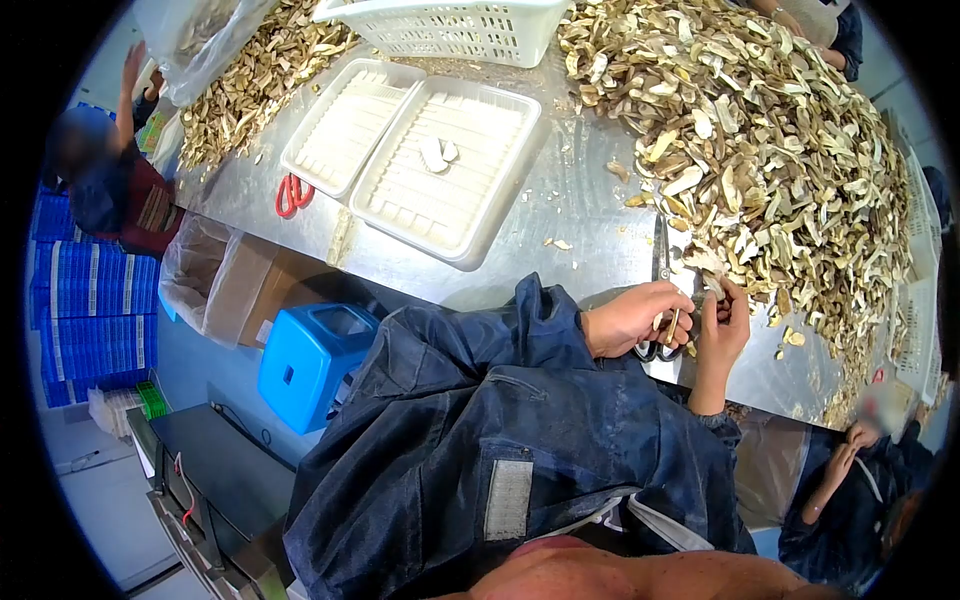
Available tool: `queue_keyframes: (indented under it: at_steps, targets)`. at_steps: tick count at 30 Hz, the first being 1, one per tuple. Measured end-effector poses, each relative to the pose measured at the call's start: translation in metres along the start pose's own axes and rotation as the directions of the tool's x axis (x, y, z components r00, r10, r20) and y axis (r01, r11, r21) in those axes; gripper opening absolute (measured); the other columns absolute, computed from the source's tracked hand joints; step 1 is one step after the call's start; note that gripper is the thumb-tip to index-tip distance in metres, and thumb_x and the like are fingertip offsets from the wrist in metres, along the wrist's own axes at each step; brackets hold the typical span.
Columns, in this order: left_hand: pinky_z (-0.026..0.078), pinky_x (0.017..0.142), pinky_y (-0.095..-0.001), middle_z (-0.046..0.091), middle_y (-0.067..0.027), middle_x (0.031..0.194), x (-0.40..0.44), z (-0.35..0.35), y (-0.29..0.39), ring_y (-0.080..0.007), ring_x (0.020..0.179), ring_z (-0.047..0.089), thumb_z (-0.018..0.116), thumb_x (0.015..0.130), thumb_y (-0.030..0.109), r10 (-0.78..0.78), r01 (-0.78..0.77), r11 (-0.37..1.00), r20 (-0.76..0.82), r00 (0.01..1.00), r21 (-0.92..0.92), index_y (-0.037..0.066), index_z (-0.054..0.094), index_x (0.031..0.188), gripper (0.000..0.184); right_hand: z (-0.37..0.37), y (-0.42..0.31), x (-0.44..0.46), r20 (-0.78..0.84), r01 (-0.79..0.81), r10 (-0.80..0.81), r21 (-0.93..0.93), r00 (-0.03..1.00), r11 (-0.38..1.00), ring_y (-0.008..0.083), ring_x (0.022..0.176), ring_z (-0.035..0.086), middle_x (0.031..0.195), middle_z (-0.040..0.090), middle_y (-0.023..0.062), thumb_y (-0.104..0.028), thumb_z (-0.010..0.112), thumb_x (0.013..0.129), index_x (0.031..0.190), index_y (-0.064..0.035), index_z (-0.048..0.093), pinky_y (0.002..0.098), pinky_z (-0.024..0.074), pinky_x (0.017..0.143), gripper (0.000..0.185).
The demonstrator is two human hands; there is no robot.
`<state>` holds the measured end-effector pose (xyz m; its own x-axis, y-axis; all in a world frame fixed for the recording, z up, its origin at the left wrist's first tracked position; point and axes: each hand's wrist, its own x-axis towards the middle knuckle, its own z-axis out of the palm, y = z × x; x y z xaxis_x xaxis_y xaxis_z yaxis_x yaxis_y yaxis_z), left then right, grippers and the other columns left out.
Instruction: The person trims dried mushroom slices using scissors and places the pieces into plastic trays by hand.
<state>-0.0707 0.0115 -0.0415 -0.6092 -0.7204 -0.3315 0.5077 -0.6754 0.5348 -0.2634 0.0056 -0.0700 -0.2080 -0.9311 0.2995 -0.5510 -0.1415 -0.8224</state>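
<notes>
At the metal table's front edge, my left hand [640, 318] is closed around dried slices. My right hand [724, 325], just to its right, pinches a pale dried slice [712, 284] between thumb and fingers. Black-handled scissors [661, 250] lie on the table beside my left hand, blades pointing away and handles partly under the hand. A big heap of dried slices [760, 150] rises beyond and to the right of my hands. Further left, a white plastic tray [412, 222] holds a few pale pieces [437, 155].
Another white tray [330, 130] adjoins the first, with red-handled scissors [292, 196] nearby. A white basket [450, 35] stands at the back. Co-workers are at the left [110, 190] and lower right [850, 490]. A blue stool [305, 365] and a lined box [240, 285] stand below the table.
</notes>
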Motion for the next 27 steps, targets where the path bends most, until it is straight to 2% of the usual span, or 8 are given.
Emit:
queue_keyframes:
  at_steps: [10, 13, 24, 27]
  targets:
    - [0.057, 0.073, -0.0315, 0.064, -0.0097, 0.095, 0.001, -0.001, -0.001, -0.021, 0.083, 0.068, 0.056, 0.103, 0.024, 0.002, -0.002, 1.0, 0.01, 1.0, -0.001, 0.002, 0.057, 0.112, 0.024, -0.002, -0.011, 0.002, -0.003, 0.098, -0.098, -0.085, 0.995, 0.992, 0.0107, 0.07, 0.046, 0.092, 0.057, 0.0024, -0.003, 0.069, 0.088, 0.114, -0.0023, 0.068, 0.0238, 0.0397, 0.061, 0.026]
    - [0.057, 0.074, -0.0316, 0.064, -0.0096, 0.095, 0.001, -0.002, -0.002, -0.0208, 0.083, 0.068, 0.055, 0.103, 0.024, 0.001, -0.001, 1.0, 0.012, 1.0, 0.0, 0.002, 0.057, 0.112, 0.024, -0.003, -0.01, 0.002, 0.008, 0.107, -0.107, -0.089, 0.994, 0.99, 0.0083, 0.07, 0.045, 0.091, 0.056, 0.0004, -0.003, 0.067, 0.09, 0.112, -0.0016, 0.068, 0.0233, 0.0378, 0.061, 0.022]
    - [0.056, 0.067, -0.0332, 0.064, -0.0116, 0.093, 0.0, 0.003, 0.002, -0.0224, 0.079, 0.069, 0.055, 0.104, 0.024, 0.001, -0.001, 1.0, -0.018, 1.0, 0.005, 0.002, 0.055, 0.113, 0.024, -0.001, -0.009, 0.002, 0.004, 0.1, -0.1, -0.014, 0.995, 0.995, 0.0095, 0.069, 0.048, 0.089, 0.055, 0.003, -0.002, 0.069, 0.089, 0.108, 0.0, 0.067, 0.0232, 0.0396, 0.06, 0.019]
    - [0.055, 0.073, -0.0308, 0.065, -0.0102, 0.096, -0.001, 0.002, 0.003, -0.0204, 0.082, 0.067, 0.054, 0.105, 0.026, -0.014, 0.014, 0.999, 0.008, 1.0, 0.033, 0.003, 0.053, 0.117, 0.026, -0.001, -0.008, 0.002, 0.008, 0.1, -0.1, -0.015, 0.995, 0.995, 0.0105, 0.069, 0.049, 0.09, 0.056, 0.0035, -0.001, 0.069, 0.089, 0.109, -0.0001, 0.067, 0.0238, 0.0404, 0.06, 0.02]
